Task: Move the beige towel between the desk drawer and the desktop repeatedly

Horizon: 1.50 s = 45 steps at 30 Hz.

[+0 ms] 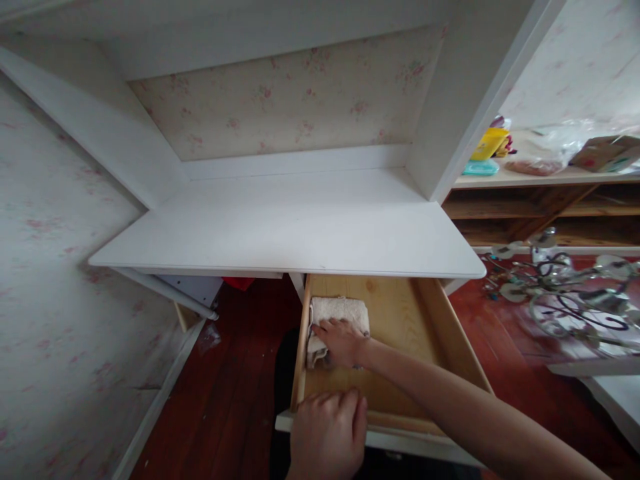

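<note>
At far left, the flowered wall (45, 267) is running beside the white desk (290, 227). Below the desk's front edge, the left hand (327, 430) is curling over the drawer (405, 340) front, knuckles up, grip closed on it, probably steadying it against sliding. Just beyond, the cloth (340, 308) is lying inside the drawer, along its left side wall; it's looking off-white and towel-like, folded into a thick pad, the near edge rumpling, small dark marks showing at its right edge. The right hand (345, 341) is lying across the cloth, palm down, likely pressing it onto the drawer bottom; whether the fingers are also pinching it, cannot tell, thumb blurring. The folding is probably giving a firmer pad under the palm. The drawer is sticking out from under the desk, presumably leaving room for reaching in. Farther right, a chandelier (600, 300) is sitting low by the red floor (235, 373), and behind it a shelf (520, 179) is holding a yellow tub (489, 144) and a box (607, 153).
</note>
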Motion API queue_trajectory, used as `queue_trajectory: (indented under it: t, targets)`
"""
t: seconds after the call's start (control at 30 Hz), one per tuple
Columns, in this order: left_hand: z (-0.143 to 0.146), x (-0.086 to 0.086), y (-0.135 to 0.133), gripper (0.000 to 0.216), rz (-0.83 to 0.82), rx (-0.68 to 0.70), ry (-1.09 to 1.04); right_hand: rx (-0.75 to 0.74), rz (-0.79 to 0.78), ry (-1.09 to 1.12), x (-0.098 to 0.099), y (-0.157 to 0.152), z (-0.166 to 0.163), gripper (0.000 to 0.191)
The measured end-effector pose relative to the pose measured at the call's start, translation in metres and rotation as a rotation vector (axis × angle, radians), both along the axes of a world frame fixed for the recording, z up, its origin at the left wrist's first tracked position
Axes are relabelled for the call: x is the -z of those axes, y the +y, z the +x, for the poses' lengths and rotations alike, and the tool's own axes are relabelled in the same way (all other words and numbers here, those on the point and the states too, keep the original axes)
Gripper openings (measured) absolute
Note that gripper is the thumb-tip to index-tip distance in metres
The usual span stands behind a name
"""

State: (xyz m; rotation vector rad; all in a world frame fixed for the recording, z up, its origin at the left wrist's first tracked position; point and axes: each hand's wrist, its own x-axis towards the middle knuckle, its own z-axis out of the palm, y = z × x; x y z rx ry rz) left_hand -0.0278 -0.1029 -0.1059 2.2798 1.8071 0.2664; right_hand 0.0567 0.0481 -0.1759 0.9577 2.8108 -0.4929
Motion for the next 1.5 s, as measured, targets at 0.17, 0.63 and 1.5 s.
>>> queue_trajectory:
  t: [0.17, 0.63, 1.5]
  targets:
    - [0.002, -0.001, 0.000, 0.027, -0.027, -0.017, 0.012, 0.168, 0.152, 0.042, 0.012, 0.018, -0.004, 0.067]
    - [0.002, -0.004, 0.002, 0.027, -0.021, -0.030, 0.018, 0.220, 0.124, 0.003, 0.003, 0.055, 0.017, 0.051]
    - [-0.002, 0.008, -0.001, 0.017, 0.251, 0.041, -0.036, 0.480, -0.733, -0.255, -0.030, -0.017, 0.163, 0.011]
